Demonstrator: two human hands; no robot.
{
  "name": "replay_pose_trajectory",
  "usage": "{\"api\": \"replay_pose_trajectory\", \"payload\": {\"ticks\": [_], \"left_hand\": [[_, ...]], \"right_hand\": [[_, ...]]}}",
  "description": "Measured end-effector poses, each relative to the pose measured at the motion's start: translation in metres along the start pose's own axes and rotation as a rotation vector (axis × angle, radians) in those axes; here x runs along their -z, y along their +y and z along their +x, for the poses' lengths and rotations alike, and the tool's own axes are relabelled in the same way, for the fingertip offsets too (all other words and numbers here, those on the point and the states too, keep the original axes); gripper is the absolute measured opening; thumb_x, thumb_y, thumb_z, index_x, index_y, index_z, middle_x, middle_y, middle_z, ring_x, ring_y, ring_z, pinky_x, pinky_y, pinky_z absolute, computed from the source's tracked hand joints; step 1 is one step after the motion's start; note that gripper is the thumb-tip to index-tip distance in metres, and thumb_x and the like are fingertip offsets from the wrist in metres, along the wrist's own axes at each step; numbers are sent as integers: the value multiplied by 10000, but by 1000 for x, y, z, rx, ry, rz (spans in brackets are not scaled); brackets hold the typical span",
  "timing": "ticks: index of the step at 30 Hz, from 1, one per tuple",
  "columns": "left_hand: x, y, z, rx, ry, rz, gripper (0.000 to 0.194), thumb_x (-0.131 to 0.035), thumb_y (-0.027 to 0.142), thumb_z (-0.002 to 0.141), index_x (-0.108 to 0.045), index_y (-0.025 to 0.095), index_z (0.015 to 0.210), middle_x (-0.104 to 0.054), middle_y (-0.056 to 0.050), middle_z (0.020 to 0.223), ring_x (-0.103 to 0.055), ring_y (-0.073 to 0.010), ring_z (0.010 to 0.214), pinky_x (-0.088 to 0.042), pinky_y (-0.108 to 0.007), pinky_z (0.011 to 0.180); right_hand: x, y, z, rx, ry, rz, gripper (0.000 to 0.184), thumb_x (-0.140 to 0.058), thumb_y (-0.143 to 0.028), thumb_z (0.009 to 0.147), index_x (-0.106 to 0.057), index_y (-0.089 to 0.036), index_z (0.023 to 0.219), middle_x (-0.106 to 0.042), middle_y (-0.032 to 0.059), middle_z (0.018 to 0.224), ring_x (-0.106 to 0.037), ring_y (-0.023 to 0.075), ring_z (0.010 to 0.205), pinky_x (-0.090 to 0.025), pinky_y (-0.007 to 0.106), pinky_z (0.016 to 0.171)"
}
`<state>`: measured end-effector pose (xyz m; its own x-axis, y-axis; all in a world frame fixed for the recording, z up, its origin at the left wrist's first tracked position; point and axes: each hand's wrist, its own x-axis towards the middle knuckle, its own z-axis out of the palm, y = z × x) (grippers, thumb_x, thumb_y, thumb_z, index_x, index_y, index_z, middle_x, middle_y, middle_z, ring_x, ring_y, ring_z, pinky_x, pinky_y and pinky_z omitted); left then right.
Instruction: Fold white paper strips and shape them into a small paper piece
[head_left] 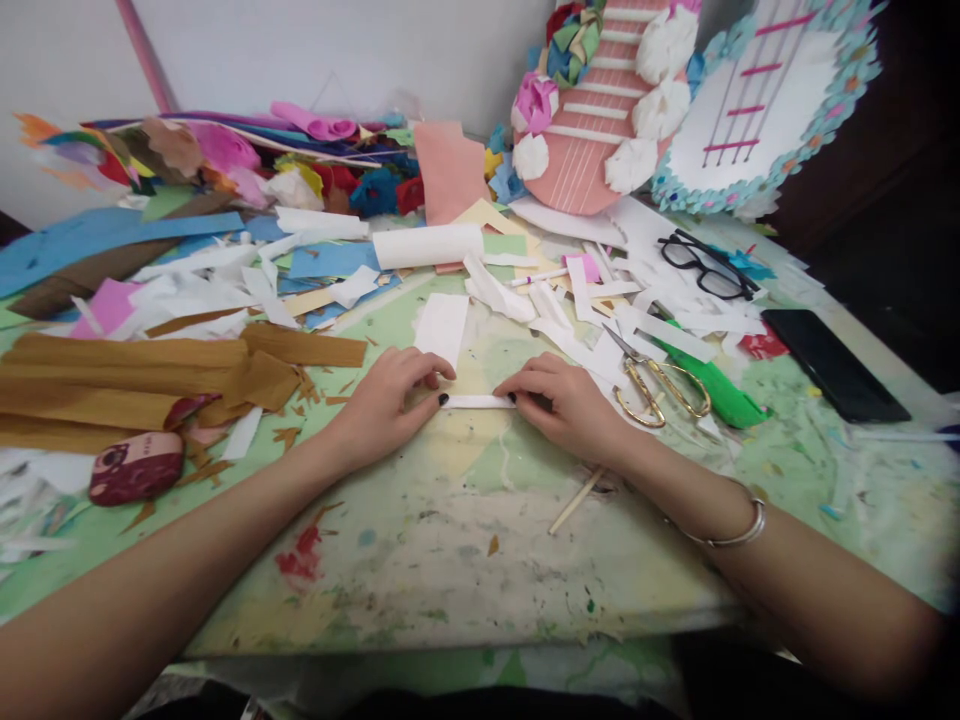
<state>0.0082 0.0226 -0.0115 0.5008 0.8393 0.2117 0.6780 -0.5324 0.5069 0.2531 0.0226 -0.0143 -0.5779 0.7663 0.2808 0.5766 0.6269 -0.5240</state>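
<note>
A narrow folded white paper strip (478,401) lies flat on the paint-stained green table (480,540) between my hands. My left hand (390,395) presses its left end with curled fingers and thumb. My right hand (566,400) pinches the right end, fingers closed on it. A larger white paper piece (441,328) lies just behind the strip. Gold-handled scissors (652,385) rest to the right of my right hand, apart from it.
Brown crepe paper (150,385) lies at left, with a maroon pouch (136,467) near it. Paper scraps and coloured sheets cover the back. Black glasses (709,268), a black phone (832,365), a green object (720,392), a thin stick (574,502) and guitar-shaped paper crafts (600,110) are at right.
</note>
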Motion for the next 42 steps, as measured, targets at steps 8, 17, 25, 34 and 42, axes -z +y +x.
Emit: {"api": "replay_pose_trajectory", "payload": {"ticks": [8, 17, 25, 34, 42], "left_hand": [[-5, -8, -3, -244, -1, 9, 348, -401, 132, 928, -681, 258, 1092, -570, -64, 975, -500, -184, 929, -438, -324, 798], [-9, 0, -7, -394, -6, 384, 337, -336, 203, 973, -627, 169, 1139, -578, -124, 999, -498, -229, 932, -448, -407, 833], [-11, 7, -7, -456, 27, 479, 267, -388, 159, 948, -618, 137, 1082, -575, -115, 953, -503, -214, 863, -474, -371, 777], [-15, 5, -3, -377, 90, 217, 262, -398, 180, 950, -645, 185, 1036, -566, -86, 920, -524, -179, 851, -485, -321, 738], [-11, -2, -2, -282, 20, 78, 342, -371, 105, 905, -667, 191, 1053, -571, -75, 939, -539, -175, 875, -473, -315, 774]], "right_hand": [[2, -5, 1, -90, -73, -27, 268, -401, -82, 881, -639, -175, 962, -636, 68, 875, -522, 194, 856, -400, 322, 784], [-1, -5, 1, -106, -71, -34, 217, -378, -93, 880, -576, -175, 914, -624, 71, 884, -504, 203, 857, -384, 334, 791], [-2, -8, 3, -111, -51, -52, 196, -395, -151, 927, -589, -157, 957, -617, 91, 912, -521, 204, 888, -397, 336, 807], [-7, 0, 2, 169, 32, -80, 181, -561, -218, 886, -666, -176, 1028, -632, 104, 958, -545, 206, 909, -446, 352, 817], [-8, 4, 2, 292, 55, -136, 275, -446, -173, 935, -714, -157, 992, -675, 115, 929, -558, 193, 865, -475, 339, 772]]}}
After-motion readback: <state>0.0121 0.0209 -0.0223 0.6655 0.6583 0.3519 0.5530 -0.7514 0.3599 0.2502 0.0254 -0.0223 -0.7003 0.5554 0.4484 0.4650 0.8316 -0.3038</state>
